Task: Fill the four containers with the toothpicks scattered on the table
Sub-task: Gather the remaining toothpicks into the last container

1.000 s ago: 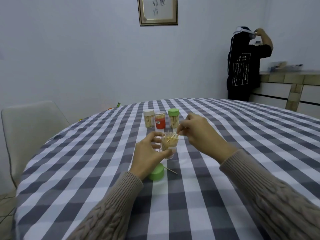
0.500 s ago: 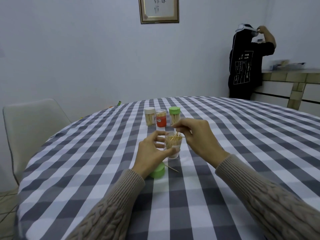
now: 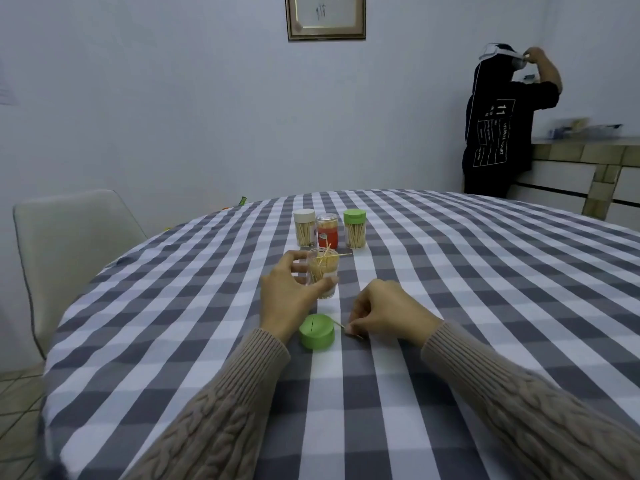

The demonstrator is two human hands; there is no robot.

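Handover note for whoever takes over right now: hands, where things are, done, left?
Left hand grips the open container, upright on the table, toothpicks sticking out untidily.
Right hand pinches the last loose toothpick lying beside the green lid.
Done: three capped containers stand behind, filled.
Left: drop that toothpick in, tidy the bundle, fit the lid.

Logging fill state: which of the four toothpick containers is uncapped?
The clear container gripped by the left hand, nearest the person; toothpicks stick out of its open top. The three behind it wear white, red and green caps.
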